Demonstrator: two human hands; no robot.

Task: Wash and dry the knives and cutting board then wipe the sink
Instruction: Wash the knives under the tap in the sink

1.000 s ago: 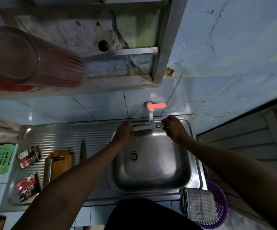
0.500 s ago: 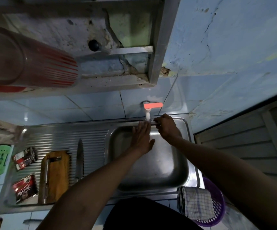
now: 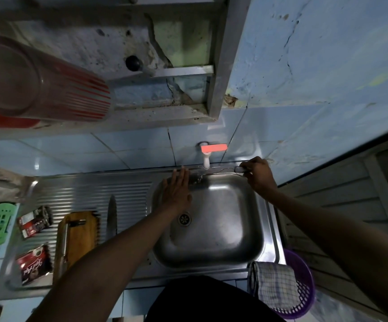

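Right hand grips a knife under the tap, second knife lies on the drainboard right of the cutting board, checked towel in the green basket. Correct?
Not quite. The head view shows the checked towel draped over the purple basket, not a green one. The rest holds: right hand, knife, second knife, cutting board.

Red script on the nearer sachet [image 3: 33,264], too blurred to read, no other legible text

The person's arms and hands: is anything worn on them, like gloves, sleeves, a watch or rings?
Nothing shows on them. The left hand and right hand are bare, with no gloves, and no rings visible in this dim light. Both forearms are uncovered up to the frame's edge, without sleeves, watch or bracelet. Only a dark garment on the person's body shows at the bottom.
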